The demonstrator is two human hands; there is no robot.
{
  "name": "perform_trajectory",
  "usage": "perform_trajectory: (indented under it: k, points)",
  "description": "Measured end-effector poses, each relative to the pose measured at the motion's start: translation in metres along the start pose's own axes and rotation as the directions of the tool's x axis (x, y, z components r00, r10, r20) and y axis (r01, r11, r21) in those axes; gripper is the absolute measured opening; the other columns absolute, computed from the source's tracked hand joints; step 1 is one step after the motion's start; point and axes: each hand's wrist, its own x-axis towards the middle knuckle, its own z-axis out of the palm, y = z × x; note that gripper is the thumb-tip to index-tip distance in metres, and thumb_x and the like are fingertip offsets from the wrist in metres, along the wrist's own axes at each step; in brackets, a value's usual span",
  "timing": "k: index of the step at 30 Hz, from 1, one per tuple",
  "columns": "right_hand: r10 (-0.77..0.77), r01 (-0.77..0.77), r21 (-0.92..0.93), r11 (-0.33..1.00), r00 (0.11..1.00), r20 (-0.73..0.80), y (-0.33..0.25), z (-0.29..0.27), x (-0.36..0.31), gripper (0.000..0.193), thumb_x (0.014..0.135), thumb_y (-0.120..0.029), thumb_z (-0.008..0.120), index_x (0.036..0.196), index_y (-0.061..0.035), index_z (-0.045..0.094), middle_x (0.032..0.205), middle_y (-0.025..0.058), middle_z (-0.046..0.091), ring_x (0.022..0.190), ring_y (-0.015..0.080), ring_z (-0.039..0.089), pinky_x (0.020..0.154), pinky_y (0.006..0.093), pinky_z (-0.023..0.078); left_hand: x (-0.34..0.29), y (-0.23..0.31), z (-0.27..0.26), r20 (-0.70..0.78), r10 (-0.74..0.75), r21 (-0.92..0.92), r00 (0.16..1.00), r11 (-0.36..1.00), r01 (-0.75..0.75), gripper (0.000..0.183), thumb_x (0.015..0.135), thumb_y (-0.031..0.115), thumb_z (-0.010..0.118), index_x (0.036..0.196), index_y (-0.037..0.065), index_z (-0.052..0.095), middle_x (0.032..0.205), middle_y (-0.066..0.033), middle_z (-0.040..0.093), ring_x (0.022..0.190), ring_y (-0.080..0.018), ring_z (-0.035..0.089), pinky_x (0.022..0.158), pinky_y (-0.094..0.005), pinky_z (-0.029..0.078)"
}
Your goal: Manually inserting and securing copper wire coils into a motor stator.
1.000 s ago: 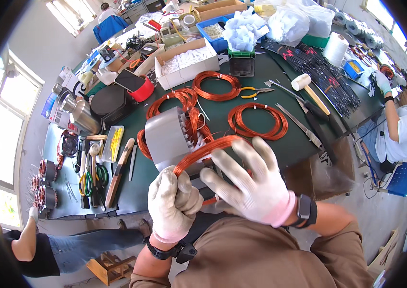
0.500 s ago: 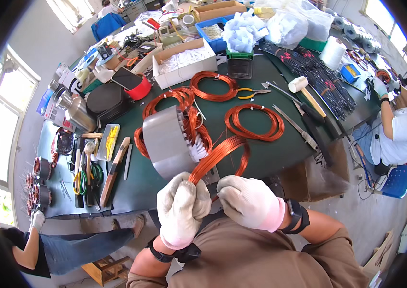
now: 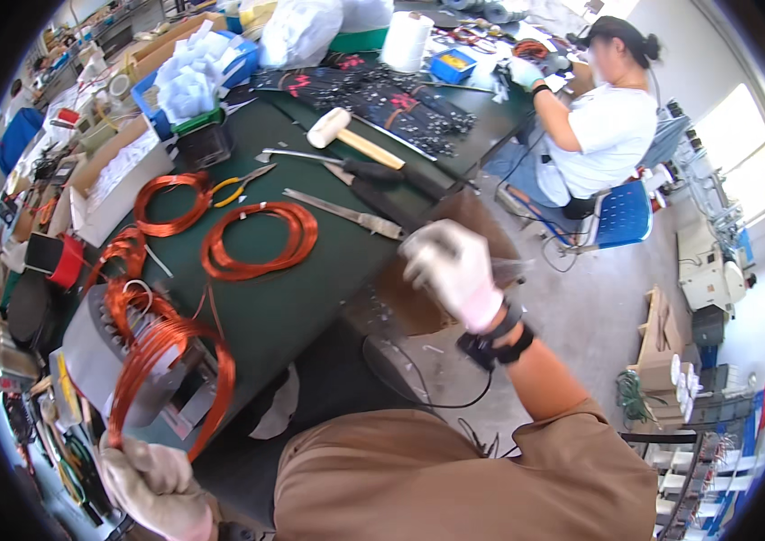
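Observation:
My left hand (image 3: 155,487), in a whitish work glove, is closed round the lower end of a copper wire coil (image 3: 132,383). The coil stands up in front of a grey metal stator ring (image 3: 89,361), whose slots hold more copper windings and white slips. My right hand (image 3: 456,275), gloved too, is off the coil, stretched out over a brown cardboard box (image 3: 407,293) beside the table edge. Its fingers are bent and smeared by motion; whether they hold anything does not show. Another wire coil (image 3: 256,270) lies flat on the green table (image 3: 297,302).
Beyond are a further coil (image 3: 170,229), yellow-handled pliers (image 3: 231,191), a long pointed metal tool (image 3: 337,213) and a white-headed mallet (image 3: 330,128). Bundled black sleeves (image 3: 373,104) lie at the back. A co-worker (image 3: 612,117) sits at the right. A dark cable (image 3: 441,406) hangs below.
The view has swung to the right. My right hand has left the coil and moved out right to the box. My left hand still grips the coil, now alone.

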Motion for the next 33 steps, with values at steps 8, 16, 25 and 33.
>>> perform_trajectory:
  k: [8, 16, 25, 33]
  points:
    - [-0.076, -0.243, -0.535, 0.809, 0.860, -0.505, 0.184, -0.240, 0.092, 0.023, 0.085, -0.020, 0.080, 0.088, 0.0029, 0.077, 0.079, 0.0117, 0.076, 0.075, 0.0202, 0.070, 0.075, 0.0354, 0.053, 0.008, 0.000, 0.006, -0.005, -0.032, 0.037, 0.999, 0.999, 0.032, 0.033, 0.115, 0.031, 0.048, 0.098, 0.004, 0.059, 0.060, 0.0083, 0.023, 0.045, -0.0018, 0.016, 0.041, -0.0238, 0.015]
    - [-0.076, -0.393, -0.622, 0.678, 0.804, -0.590, 0.178, -0.245, 0.098, 0.028, 0.084, -0.021, 0.080, 0.102, -0.0008, 0.081, 0.089, 0.0183, 0.079, 0.081, 0.0252, 0.073, 0.079, 0.0364, 0.054, 0.006, -0.002, -0.001, -0.002, -0.042, -0.002, 0.999, 0.999, 0.041, 0.034, 0.116, 0.029, 0.046, 0.106, 0.001, 0.063, 0.062, 0.0080, 0.023, 0.045, -0.0014, 0.017, 0.041, -0.0229, 0.016]
    - [-0.163, -0.312, -0.660, 0.683, 0.816, -0.554, 0.202, -0.254, 0.104, 0.021, 0.094, -0.013, 0.063, 0.099, -0.0014, 0.080, 0.083, 0.0154, 0.077, 0.073, 0.0258, 0.072, 0.071, 0.0380, 0.055, 0.008, 0.002, -0.005, 0.022, -0.040, -0.025, 0.999, 0.999, 0.040, 0.033, 0.116, 0.029, 0.045, 0.104, 0.002, 0.059, 0.059, 0.0085, 0.022, 0.043, -0.0012, 0.016, 0.040, -0.0226, 0.015]
    - [0.225, -0.459, -0.159, 0.874, 0.672, -0.706, 0.194, -0.233, 0.108, 0.024, 0.101, -0.012, 0.055, 0.107, -0.0074, 0.078, 0.071, 0.0057, 0.068, 0.056, 0.0175, 0.064, 0.050, 0.0340, 0.054, 0.009, 0.004, -0.003, 0.009, -0.031, 0.043, 0.999, 0.999, 0.030, 0.033, 0.116, 0.030, 0.045, 0.099, 0.005, 0.057, 0.058, 0.0087, 0.022, 0.043, -0.0008, 0.016, 0.039, -0.0223, 0.015]
